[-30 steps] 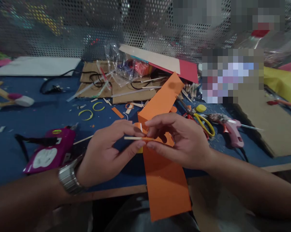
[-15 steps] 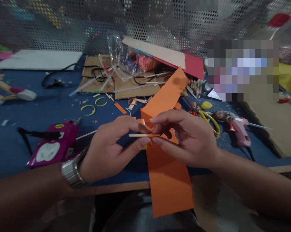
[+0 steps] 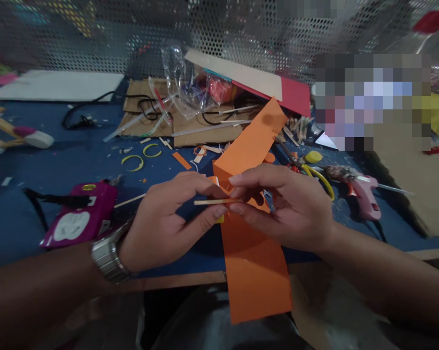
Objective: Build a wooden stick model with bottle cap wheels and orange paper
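Between both hands, over the front of the blue table, is a thin wooden stick (image 3: 204, 202), with something orange along its right part. My left hand (image 3: 171, 218), with a metal watch (image 3: 111, 259) on the wrist, pinches the stick between thumb and fingertips. From the other side my right hand (image 3: 290, 206) pinches its right end, thumb below and fingers above. Beneath the hands lies a folded orange paper strip (image 3: 257, 277), which hangs over the table edge. A small yellow piece (image 3: 220, 219) shows just under my left thumb.
A pink glue gun (image 3: 365, 194) and yellow-handled scissors (image 3: 319, 180) lie to the right. On the left are a purple power box (image 3: 80, 214) and yellow rings (image 3: 132, 164). Cardboard (image 3: 208, 136), plastic wrap and scraps fill the back, before a perforated metal panel (image 3: 241, 39).
Both hands hold nearly the same pose, pinching the stick. The view has shifted slightly; little else differs.
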### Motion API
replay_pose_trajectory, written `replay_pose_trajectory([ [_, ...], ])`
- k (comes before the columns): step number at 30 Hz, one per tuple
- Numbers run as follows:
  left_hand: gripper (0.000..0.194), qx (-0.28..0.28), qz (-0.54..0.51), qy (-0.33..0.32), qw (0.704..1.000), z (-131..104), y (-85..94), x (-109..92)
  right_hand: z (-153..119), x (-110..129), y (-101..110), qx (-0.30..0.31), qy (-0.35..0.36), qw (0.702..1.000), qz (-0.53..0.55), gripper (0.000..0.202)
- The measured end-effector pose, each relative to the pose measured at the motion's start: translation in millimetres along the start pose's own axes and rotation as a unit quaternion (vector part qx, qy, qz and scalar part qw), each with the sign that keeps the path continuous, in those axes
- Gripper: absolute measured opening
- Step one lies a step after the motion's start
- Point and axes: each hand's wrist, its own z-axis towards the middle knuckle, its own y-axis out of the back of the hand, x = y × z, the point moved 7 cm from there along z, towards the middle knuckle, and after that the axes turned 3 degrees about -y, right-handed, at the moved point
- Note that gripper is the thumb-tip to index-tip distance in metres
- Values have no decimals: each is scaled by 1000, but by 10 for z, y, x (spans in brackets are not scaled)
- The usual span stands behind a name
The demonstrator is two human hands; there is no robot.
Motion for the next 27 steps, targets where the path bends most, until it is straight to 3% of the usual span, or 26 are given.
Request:
replay_pose_trajectory([
  [12,6,23,6,-13,1000,22,-32,-15,9,27,2,8,4,999,-34,30],
  [22,2,31,-23,-10,999,38,-41,-56,-36,-12,-40,10,-97,992,79,41],
  [27,5,29,-36,-20,999,29,-32,-62,-35,-3,-50,13,-78,994,69,44],
])
